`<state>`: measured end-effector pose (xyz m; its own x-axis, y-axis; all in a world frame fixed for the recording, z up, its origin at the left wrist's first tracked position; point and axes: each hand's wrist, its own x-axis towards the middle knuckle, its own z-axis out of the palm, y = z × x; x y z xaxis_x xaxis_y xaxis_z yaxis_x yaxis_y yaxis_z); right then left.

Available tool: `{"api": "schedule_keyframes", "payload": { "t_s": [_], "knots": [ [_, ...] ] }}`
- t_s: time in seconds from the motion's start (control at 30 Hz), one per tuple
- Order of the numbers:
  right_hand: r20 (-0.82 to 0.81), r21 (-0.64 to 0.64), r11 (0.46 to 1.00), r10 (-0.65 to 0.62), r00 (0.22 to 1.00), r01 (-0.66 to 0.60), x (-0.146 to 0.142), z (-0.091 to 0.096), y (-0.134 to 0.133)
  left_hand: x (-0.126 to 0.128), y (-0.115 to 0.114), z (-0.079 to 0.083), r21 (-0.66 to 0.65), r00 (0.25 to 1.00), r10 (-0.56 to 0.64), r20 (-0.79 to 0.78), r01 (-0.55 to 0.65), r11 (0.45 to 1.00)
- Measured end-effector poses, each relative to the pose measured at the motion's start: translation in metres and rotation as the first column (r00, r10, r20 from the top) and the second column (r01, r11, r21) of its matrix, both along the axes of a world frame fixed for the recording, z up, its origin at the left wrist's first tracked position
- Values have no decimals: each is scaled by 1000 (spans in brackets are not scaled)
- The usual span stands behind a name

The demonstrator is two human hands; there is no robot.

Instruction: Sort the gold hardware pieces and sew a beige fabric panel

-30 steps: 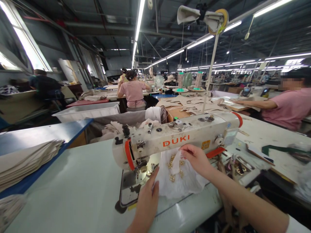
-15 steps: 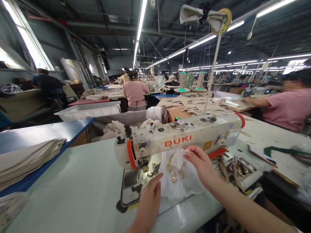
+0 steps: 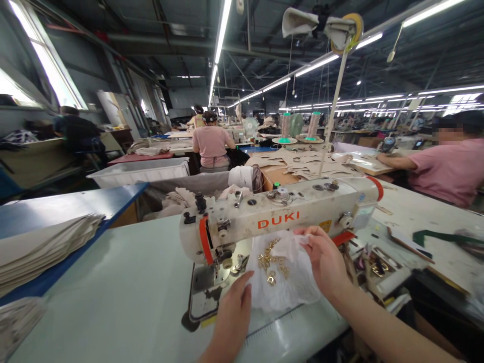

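A thin clear plastic bag (image 3: pixel 282 287) with several small gold metal fittings (image 3: pixel 270 259) lies on the pale table under the arm of a white DUKI sewing machine (image 3: pixel 280 212). My right hand (image 3: pixel 325 257) pinches the bag's upper right edge, fingers closed on the plastic. My left hand (image 3: pixel 232 310) rests flat against the bag's lower left edge, beside the machine's needle plate (image 3: pixel 206 290), with the fingers stretched out.
A stack of beige cut pieces (image 3: pixel 41 247) lies at the left on a blue-edged table. A tray of small parts (image 3: pixel 378 264) sits right of the machine. A person in pink (image 3: pixel 449 166) works at the right; another (image 3: pixel 210 146) sits ahead. A white bin (image 3: pixel 139 174) stands behind.
My right hand has shifted right and slightly down, drawing the bag's edge with it and baring more gold fittings. My left hand has barely moved.
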<state>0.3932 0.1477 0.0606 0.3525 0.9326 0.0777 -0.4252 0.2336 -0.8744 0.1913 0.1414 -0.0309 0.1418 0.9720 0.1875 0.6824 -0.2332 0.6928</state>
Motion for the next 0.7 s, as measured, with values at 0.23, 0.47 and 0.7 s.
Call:
{"api": "schedule_keyframes", "payload": {
  "t_s": [0.23,0.47,0.7],
  "knots": [
    [67,123,989,-94,993,85,0,8,1,-1,0,-1,23,1000,5,9,-5,1000],
    [60,160,979,-137,989,125,6,12,9,-1,-1,-4,37,999,5,37,-6,999],
    [71,208,964,-182,981,164,13,16,16,-2,-1,-6,29,999,7,40,-8,1000]
  ]
}}
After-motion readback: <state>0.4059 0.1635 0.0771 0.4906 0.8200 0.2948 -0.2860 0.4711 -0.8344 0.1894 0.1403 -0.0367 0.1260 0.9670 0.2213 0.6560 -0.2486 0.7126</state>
